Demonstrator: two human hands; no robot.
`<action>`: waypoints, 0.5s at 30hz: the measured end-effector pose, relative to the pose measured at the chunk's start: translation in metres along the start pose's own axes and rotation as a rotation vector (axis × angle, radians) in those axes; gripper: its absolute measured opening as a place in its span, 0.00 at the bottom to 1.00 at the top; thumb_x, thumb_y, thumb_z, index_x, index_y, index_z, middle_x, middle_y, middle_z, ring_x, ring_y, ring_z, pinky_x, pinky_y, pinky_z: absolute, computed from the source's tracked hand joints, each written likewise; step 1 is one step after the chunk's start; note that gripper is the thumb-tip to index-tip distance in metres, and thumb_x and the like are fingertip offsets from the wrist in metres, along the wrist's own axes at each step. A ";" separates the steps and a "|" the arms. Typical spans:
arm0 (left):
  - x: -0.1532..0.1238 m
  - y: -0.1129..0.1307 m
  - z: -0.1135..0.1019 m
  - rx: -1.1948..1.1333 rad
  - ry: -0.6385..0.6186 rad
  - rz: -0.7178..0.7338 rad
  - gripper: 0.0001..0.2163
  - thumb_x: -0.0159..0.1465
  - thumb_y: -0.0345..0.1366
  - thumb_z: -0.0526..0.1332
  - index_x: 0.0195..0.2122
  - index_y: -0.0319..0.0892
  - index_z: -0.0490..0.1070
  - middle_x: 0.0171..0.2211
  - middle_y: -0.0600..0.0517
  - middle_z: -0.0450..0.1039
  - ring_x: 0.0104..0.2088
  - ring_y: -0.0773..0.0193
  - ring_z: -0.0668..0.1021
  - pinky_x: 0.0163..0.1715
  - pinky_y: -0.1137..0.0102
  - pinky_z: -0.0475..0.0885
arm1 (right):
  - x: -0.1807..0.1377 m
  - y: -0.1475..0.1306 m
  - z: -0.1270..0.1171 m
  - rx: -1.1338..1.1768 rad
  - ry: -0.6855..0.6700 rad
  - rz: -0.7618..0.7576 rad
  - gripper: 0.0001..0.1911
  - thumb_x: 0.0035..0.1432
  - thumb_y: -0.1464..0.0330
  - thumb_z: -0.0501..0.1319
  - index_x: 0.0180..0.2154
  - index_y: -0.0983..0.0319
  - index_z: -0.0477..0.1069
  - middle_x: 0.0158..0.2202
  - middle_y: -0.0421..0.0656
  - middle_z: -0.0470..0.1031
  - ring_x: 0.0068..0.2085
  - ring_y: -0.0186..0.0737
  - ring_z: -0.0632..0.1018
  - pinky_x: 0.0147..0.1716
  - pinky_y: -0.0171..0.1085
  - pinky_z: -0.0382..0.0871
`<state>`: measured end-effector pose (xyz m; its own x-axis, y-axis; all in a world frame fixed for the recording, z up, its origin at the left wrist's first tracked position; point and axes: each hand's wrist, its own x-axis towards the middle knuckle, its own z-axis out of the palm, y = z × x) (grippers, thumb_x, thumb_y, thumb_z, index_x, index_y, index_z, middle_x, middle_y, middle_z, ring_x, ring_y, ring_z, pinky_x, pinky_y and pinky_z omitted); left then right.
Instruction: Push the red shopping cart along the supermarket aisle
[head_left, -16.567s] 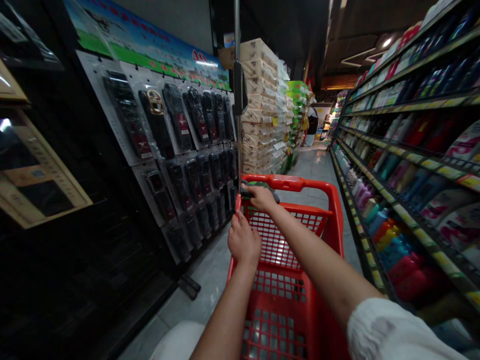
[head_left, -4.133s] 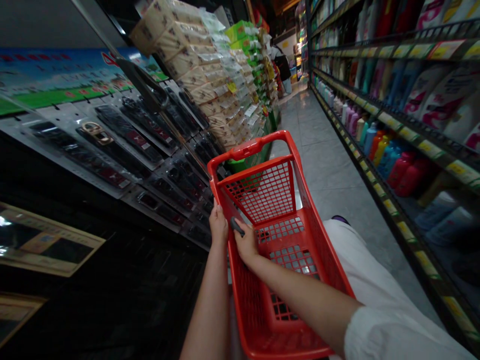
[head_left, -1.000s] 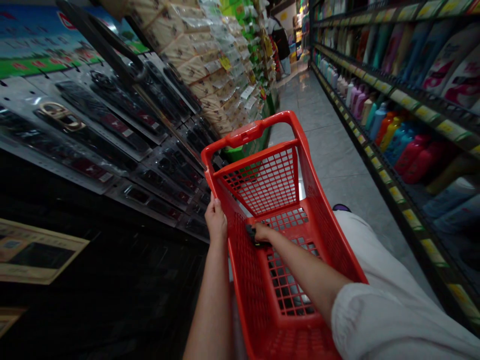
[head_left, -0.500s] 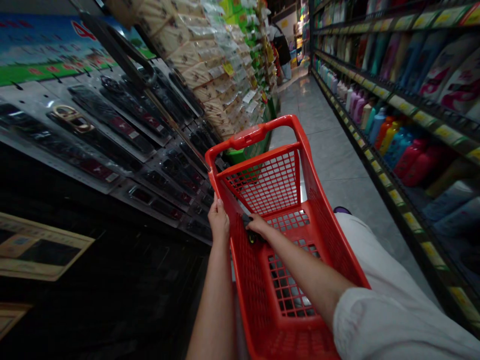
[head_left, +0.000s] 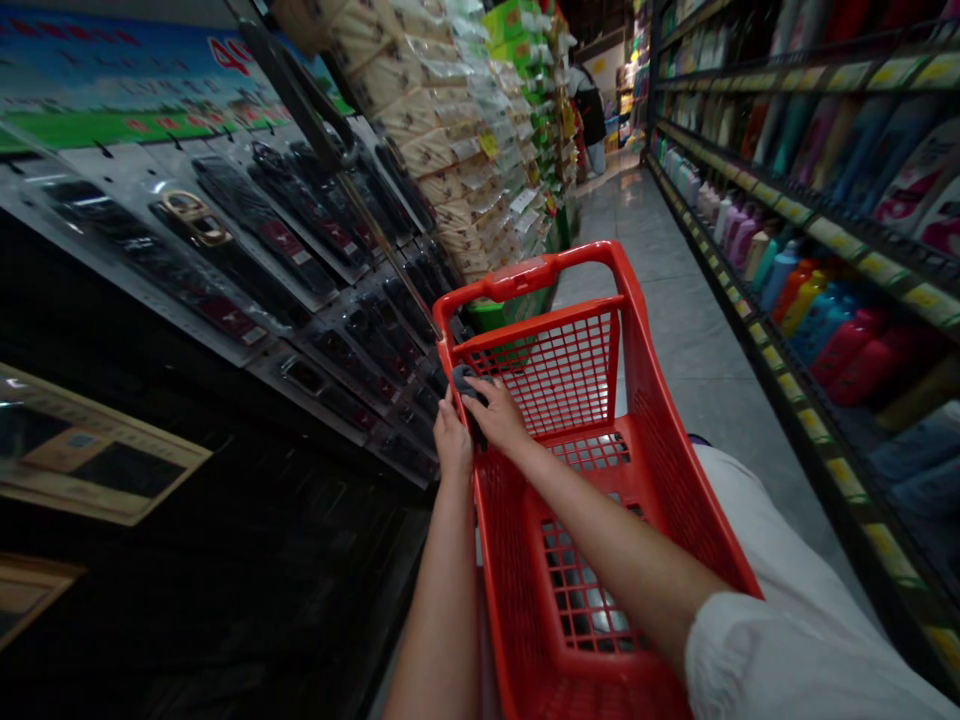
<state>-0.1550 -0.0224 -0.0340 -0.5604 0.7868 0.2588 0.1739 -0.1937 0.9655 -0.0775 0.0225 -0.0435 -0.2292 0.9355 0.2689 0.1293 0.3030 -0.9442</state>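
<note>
A red plastic shopping cart (head_left: 660, 400) stands in front of me in a store aisle. My left hand (head_left: 451, 445) is closed on the cart's left rim from the outside. My right hand (head_left: 496, 412) reaches across the inside and presses a small dark cloth (head_left: 463, 379) against the top of that same rim, just ahead of my left hand. The two hands almost touch. The cart's mesh bottom looks bare.
A wall rack of packaged dark belts (head_left: 247, 235) runs along the left. Stacked tissue packs (head_left: 450, 150) rise behind it. Shelves of coloured bottles (head_left: 810, 280) line the right. A grey tiled aisle (head_left: 675, 300) leads to a distant person (head_left: 592, 115).
My right hand has come up from low inside the cart's left wall to the top rim with the cloth. My left hand kept its grip on the rim.
</note>
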 end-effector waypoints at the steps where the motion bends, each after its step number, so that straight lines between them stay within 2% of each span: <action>1: 0.000 -0.001 0.000 -0.016 0.013 -0.031 0.23 0.70 0.47 0.48 0.57 0.39 0.71 0.56 0.44 0.72 0.59 0.60 0.71 0.61 0.68 0.62 | 0.005 -0.007 -0.003 -0.057 -0.019 0.006 0.20 0.62 0.61 0.58 0.56 0.50 0.70 0.52 0.43 0.68 0.51 0.42 0.74 0.51 0.41 0.69; 4: 0.002 -0.005 -0.001 -0.104 0.026 -0.186 0.26 0.72 0.47 0.43 0.59 0.37 0.69 0.53 0.42 0.75 0.54 0.59 0.76 0.56 0.67 0.69 | 0.028 -0.029 -0.013 -0.264 -0.080 -0.010 0.21 0.63 0.62 0.56 0.58 0.47 0.68 0.52 0.43 0.66 0.48 0.45 0.76 0.48 0.44 0.70; 8: 0.004 -0.013 -0.002 -0.269 0.014 -0.335 0.27 0.72 0.46 0.38 0.60 0.37 0.67 0.50 0.42 0.77 0.49 0.61 0.80 0.52 0.67 0.72 | 0.047 -0.046 -0.026 -0.517 -0.182 -0.131 0.22 0.63 0.62 0.56 0.58 0.44 0.67 0.50 0.43 0.66 0.46 0.47 0.76 0.48 0.45 0.69; 11: 0.000 -0.017 -0.004 -0.417 0.010 -0.369 0.28 0.72 0.49 0.39 0.59 0.39 0.68 0.51 0.43 0.77 0.49 0.63 0.79 0.53 0.69 0.71 | 0.038 -0.044 -0.034 -0.630 -0.270 -0.240 0.23 0.62 0.63 0.56 0.59 0.43 0.66 0.51 0.42 0.66 0.47 0.47 0.75 0.49 0.43 0.67; 15: -0.011 -0.016 -0.009 -0.576 0.018 -0.353 0.28 0.71 0.50 0.40 0.57 0.39 0.70 0.52 0.41 0.76 0.53 0.63 0.77 0.55 0.69 0.69 | 0.004 -0.039 -0.043 -0.687 -0.388 -0.306 0.23 0.63 0.64 0.55 0.59 0.43 0.66 0.50 0.43 0.67 0.46 0.46 0.75 0.49 0.41 0.66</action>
<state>-0.1593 -0.0328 -0.0522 -0.5188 0.8512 -0.0793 -0.4784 -0.2123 0.8521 -0.0418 0.0218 0.0025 -0.6483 0.7035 0.2913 0.5364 0.6935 -0.4809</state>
